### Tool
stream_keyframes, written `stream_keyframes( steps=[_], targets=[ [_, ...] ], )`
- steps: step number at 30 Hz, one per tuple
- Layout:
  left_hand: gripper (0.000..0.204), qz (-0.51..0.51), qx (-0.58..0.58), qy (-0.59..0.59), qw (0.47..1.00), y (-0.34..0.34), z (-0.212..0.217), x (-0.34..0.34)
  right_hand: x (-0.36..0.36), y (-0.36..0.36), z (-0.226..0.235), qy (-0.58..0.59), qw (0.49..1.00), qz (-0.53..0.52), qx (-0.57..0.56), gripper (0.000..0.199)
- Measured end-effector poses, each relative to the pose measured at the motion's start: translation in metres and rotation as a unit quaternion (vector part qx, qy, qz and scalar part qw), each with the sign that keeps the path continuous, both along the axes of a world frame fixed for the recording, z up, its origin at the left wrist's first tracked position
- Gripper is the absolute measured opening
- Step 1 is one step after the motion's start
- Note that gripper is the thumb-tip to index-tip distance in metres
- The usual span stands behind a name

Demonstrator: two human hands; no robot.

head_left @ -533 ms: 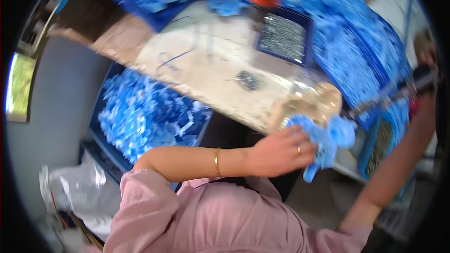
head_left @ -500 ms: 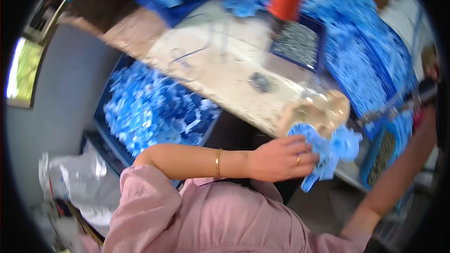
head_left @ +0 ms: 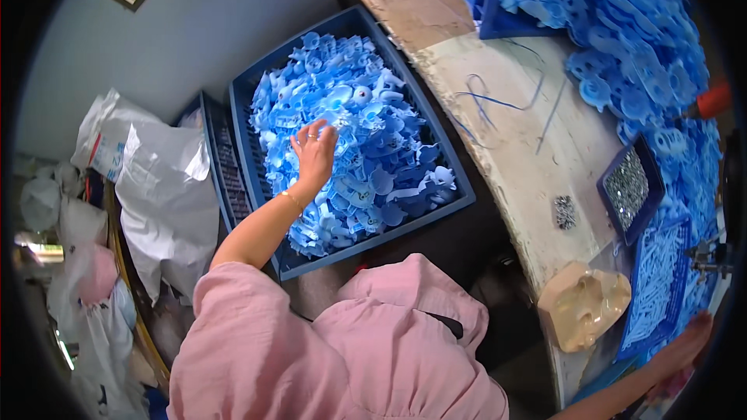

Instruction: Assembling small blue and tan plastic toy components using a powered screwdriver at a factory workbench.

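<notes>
My left hand [head_left: 314,157] is over a heap of light blue moulded plastic parts [head_left: 354,136] in a dark blue crate [head_left: 354,253]. Its fingers are apart, and nothing shows in them. Far to the right, my right hand [head_left: 691,341] reaches past a small blue basket of pale blue sticks [head_left: 655,284]. Its fingers lie at the dark rim of the view, so their closing is unclear. On the bench edge between the arms sits a tan, glossy moulded holder [head_left: 585,305] with hollows and no blue part on it.
The worktable [head_left: 537,179] carries a dark tray of small metal pieces [head_left: 629,190], a small pile of similar pieces [head_left: 565,212] and a large blue heap [head_left: 622,39]. An orange-handled tool [head_left: 713,101] hangs at the right. White sacks [head_left: 167,194] stand left of the crate.
The view has swung left. My left hand has gone from the tan holder to the crate and has let go of the light blue part it held. My right hand has moved nearer.
</notes>
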State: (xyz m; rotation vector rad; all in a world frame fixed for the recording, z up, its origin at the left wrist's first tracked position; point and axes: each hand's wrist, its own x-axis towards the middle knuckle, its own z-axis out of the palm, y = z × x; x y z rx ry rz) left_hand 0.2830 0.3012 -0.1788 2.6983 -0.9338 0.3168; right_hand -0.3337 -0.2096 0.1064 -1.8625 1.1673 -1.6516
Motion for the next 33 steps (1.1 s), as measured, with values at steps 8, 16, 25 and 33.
stream_keyframes(
  steps=[8, 16, 25, 33],
  targets=[
    [0.127, 0.054, 0.057, 0.117, 0.99, 0.015, -0.015, -0.024, -0.007, -0.015, -0.036, -0.038, 0.989, 0.047, 0.134, 0.04],
    [0.102, 0.011, 0.019, 0.037, 0.999, 0.015, -0.046, -0.012, 0.014, -0.003, -0.05, -0.012, 0.977, 0.018, 0.214, 0.036],
    [0.074, 0.006, -0.133, -0.033, 0.991, -0.003, 0.009, 0.047, 0.086, 0.064, -0.051, 0.102, 0.988, -0.067, 0.092, 0.026],
    [0.074, -0.012, -0.137, -0.055, 0.989, -0.054, 0.022, 0.189, 0.036, 0.06, -0.062, 0.265, 0.963, -0.041, -0.029, 0.023]
  ],
)
